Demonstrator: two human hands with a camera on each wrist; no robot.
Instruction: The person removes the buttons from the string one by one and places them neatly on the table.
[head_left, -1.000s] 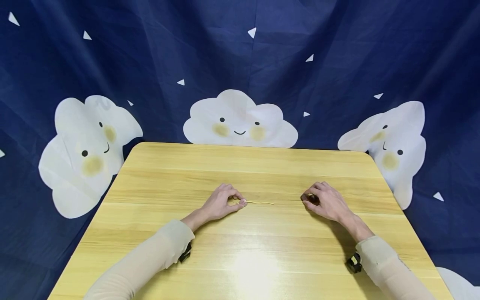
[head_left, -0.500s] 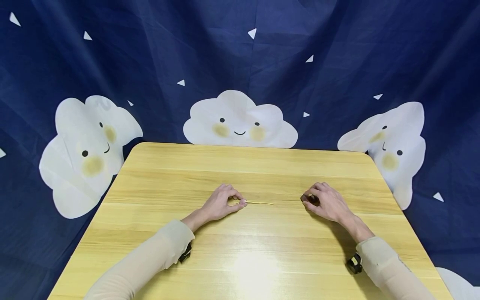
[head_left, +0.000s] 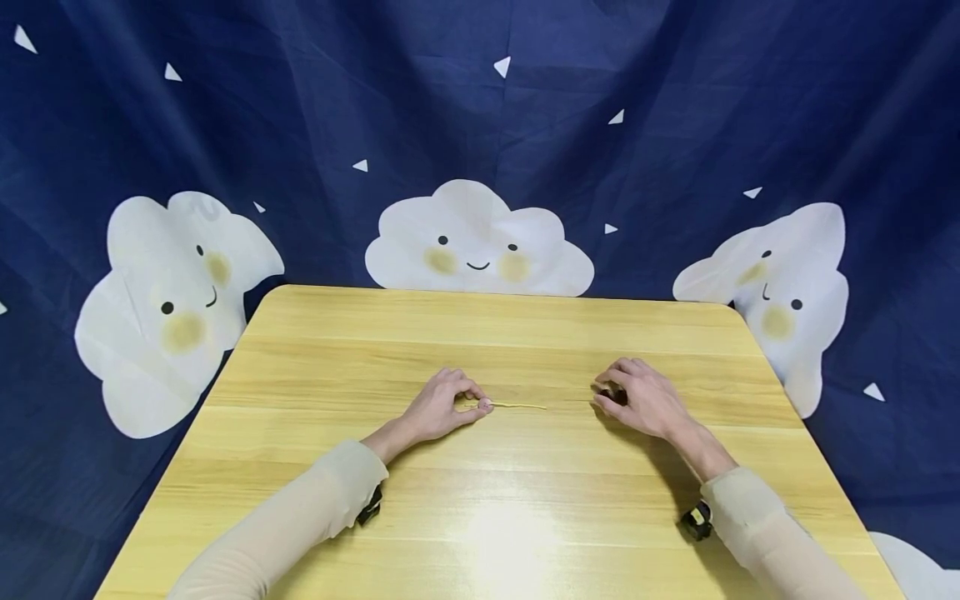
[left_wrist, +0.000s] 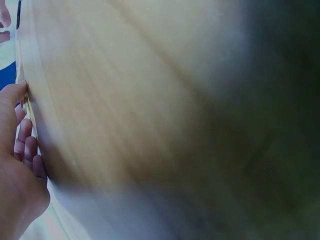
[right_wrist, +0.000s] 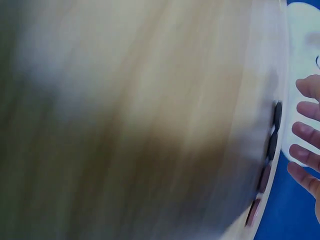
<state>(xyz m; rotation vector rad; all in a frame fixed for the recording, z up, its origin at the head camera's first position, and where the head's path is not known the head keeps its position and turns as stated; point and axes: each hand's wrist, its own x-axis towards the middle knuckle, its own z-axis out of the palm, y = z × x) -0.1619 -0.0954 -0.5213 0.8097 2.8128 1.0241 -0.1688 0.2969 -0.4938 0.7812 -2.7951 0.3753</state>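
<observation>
My left hand (head_left: 442, 404) pinches a thin yellow string (head_left: 521, 406) between thumb and forefinger, near the middle of the table. A free length of string points right across the wood. Beside the fingertips is a small pale pinkish spot; whether it is a bead or fingertip I cannot tell. My right hand (head_left: 643, 396) hovers low over small dark pieces (head_left: 612, 394), partly hidden by it in the head view. The right wrist view shows its fingers (right_wrist: 306, 130) spread and apart from a row of several flat dark pieces (right_wrist: 272, 145), blackish to reddish brown.
The light wood table (head_left: 480, 333) has rounded far corners. Behind it hangs a dark blue cloth (head_left: 450, 92) printed with white clouds and small triangles. Black wrist cameras sit at both cuffs, the right one (head_left: 699, 521) close above the table.
My right hand has shifted slightly left and away from me, its fingertips parting from the dark piece they seemed to touch. My left hand and the string stay in place.
</observation>
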